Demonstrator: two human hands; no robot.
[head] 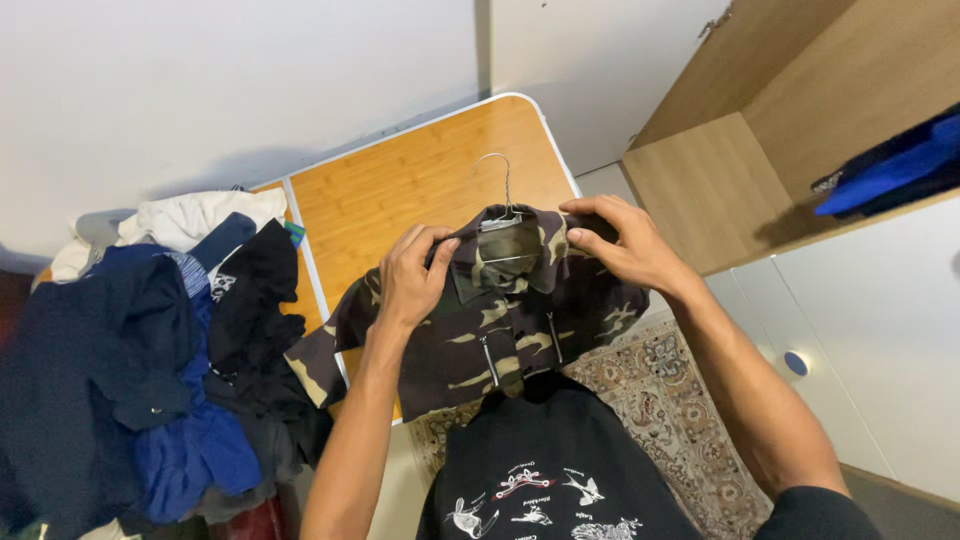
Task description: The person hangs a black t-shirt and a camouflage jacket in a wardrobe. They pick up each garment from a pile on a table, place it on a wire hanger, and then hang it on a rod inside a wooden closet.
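Camouflage shirt (490, 330) hangs over the near edge of a wooden folding table (400, 190), at the centre of the view, its collar threaded on a wire hanger (503, 200) whose hook points to 12 o'clock. One sleeve trails toward 8 o'clock.

Left hand (408, 275) at 10 o'clock of the collar: fingers curled closed, pinching the shoulder fabric by the hanger arm. Right hand (620, 245) at 2 o'clock: fingers bent and closed over the other shoulder, thumb underneath as far as I can tell.

Judgement on doing this well: both shoulder seams should sit square on the wire ends, collar centred under the hook, cloth pulled evenly from each side so the shirt does not slide to one end. Grip looks balanced; the left shoulder seems a touch more bunched.

Surface: light wood top with a pale metal rim, folded seam running through it. A heap of clothes (150, 350), dark blue, black and white, fills the table's 9 o'clock side.

Room: white wall at 12 o'clock. Open wooden wardrobe (720, 170) at 2 o'clock, blue folded garments (900, 160) on its shelf. Patterned rug (680, 420) on the floor at 5 o'clock. The person wears a black printed t-shirt (550, 470).
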